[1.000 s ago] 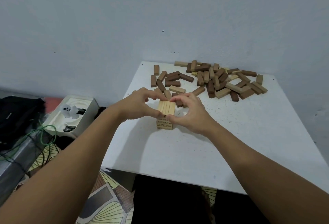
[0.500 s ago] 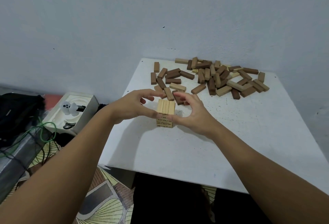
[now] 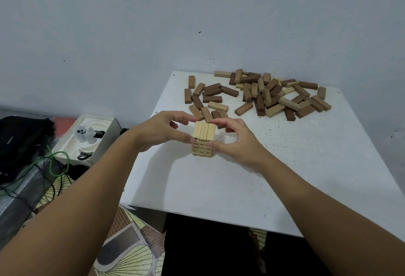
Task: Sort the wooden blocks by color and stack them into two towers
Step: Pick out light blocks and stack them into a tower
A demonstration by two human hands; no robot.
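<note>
Head view, forward-down over table (image 3: 306, 166), near hands.

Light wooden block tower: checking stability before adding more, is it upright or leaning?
Upright: the light wooden block tower shows layers squarely aligned, both hands touching its sides.

1. We see a pale yellow stack of rectangular wooden blocks (image 3: 203, 138) with black numerals.
2. Our scattered pile of wooden blocks (image 3: 263, 96) mixes tan and dark brown.
3. The square white table top (image 3: 285, 166) carries dark specks.
</note>
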